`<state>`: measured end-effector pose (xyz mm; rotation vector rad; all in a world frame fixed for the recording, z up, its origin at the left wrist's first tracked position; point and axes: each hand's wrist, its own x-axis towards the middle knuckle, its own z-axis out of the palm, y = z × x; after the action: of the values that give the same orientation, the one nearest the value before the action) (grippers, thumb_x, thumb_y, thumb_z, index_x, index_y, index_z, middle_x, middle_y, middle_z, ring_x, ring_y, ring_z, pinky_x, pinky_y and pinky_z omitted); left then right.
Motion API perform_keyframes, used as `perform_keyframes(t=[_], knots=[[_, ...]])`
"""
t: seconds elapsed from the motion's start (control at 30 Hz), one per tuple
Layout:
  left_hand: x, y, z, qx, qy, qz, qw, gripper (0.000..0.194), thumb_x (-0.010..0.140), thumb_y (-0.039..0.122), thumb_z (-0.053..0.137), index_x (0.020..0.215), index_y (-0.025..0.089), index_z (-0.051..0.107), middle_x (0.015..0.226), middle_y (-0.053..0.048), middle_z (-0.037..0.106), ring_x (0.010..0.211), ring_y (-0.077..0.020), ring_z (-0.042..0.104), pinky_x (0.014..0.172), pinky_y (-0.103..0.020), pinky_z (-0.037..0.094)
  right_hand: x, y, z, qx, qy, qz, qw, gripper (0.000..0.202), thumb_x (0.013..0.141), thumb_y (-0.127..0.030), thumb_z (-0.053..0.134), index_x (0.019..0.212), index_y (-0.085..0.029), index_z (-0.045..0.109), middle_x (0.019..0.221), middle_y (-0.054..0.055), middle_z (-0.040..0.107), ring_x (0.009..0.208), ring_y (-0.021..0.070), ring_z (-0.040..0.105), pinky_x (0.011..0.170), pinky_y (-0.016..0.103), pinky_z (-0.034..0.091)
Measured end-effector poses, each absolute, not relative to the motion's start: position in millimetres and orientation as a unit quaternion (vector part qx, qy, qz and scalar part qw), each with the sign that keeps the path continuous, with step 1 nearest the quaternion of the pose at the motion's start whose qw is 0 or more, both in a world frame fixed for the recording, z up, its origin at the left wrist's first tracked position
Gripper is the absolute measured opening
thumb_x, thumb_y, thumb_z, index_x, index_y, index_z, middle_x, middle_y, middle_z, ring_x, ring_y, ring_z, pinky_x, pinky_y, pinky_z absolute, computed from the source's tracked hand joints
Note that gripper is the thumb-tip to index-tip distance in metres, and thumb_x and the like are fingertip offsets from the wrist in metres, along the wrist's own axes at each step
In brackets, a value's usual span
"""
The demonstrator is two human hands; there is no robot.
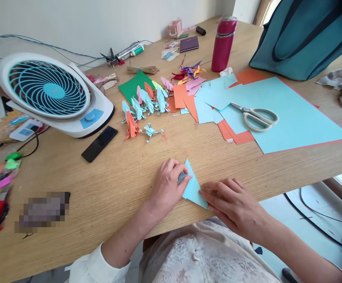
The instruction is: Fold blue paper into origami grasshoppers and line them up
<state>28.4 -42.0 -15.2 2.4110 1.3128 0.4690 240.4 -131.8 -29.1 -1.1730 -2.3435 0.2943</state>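
Note:
A light blue piece of paper [192, 186], folded into a triangle, lies near the front edge of the wooden table. My left hand [171, 181] grips its left side, with the thumb and curled fingers on the paper. On the lower right corner of the paper rest the fingertips of my right hand [231, 200], which lies fairly flat with its fingers close together. Beyond my hands stand several folded paper figures, among them an orange one [132, 125] and a flat light blue one [150, 131].
Scissors [260, 119] lie on large light blue sheets [300, 118] at the right. A phone [99, 144] and a fan [53, 90] are at the left. A magenta bottle [224, 45] and a teal bag [306, 43] stand at the back right.

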Motion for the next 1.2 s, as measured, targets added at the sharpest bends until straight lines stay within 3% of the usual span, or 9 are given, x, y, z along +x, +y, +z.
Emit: perform_keyframes(t=[0.2, 0.93, 1.07, 1.2], knots=[[38.9, -41.0, -20.1, 0.849, 0.489, 0.152, 0.126, 0.009, 0.086, 0.023, 0.064, 0.083, 0.02, 0.056, 0.092, -0.004, 0.056, 0.092, -0.0224, 0.053, 0.083, -0.037, 0.043, 237.8, -133.2, -30.4, -0.411, -0.872, 0.083, 0.253, 0.03, 0.096, -0.014, 0.052, 0.124, -0.009, 0.06, 0.123, 0.013, 0.066, 0.09, 0.0226, 0.053, 0.076, 0.04, 0.039], [52.2, -50.1, -19.8, 0.839, 0.537, 0.083, 0.037, 0.022, 0.09, 0.043, 0.061, 0.09, 0.022, 0.055, 0.097, -0.006, 0.057, 0.094, -0.0269, 0.052, 0.081, -0.04, 0.04, 236.4, -131.6, -29.2, -0.394, -0.887, 0.085, 0.225, 0.02, 0.096, -0.012, 0.049, 0.105, -0.012, 0.067, 0.12, 0.011, 0.066, 0.09, 0.0221, 0.053, 0.075, 0.039, 0.039], [43.7, -41.5, -17.0, 0.848, 0.508, 0.11, 0.097, 0.022, 0.094, 0.042, 0.056, 0.087, 0.022, 0.055, 0.096, -0.005, 0.059, 0.095, -0.0245, 0.055, 0.082, -0.038, 0.042, 236.3, -131.1, -30.1, -0.391, -0.888, 0.077, 0.229, 0.019, 0.097, -0.014, 0.049, 0.102, -0.012, 0.068, 0.123, 0.011, 0.066, 0.091, 0.0224, 0.053, 0.075, 0.039, 0.04], [28.2, -38.1, -10.2, 0.837, 0.482, 0.165, 0.203, 0.015, 0.099, 0.026, 0.047, 0.088, 0.021, 0.055, 0.092, -0.003, 0.061, 0.088, -0.0179, 0.057, 0.08, -0.031, 0.045, 235.6, -132.7, -32.6, -0.396, -0.885, 0.064, 0.234, 0.02, 0.097, -0.016, 0.05, 0.106, -0.012, 0.067, 0.123, 0.011, 0.066, 0.09, 0.0229, 0.054, 0.076, 0.04, 0.041]])
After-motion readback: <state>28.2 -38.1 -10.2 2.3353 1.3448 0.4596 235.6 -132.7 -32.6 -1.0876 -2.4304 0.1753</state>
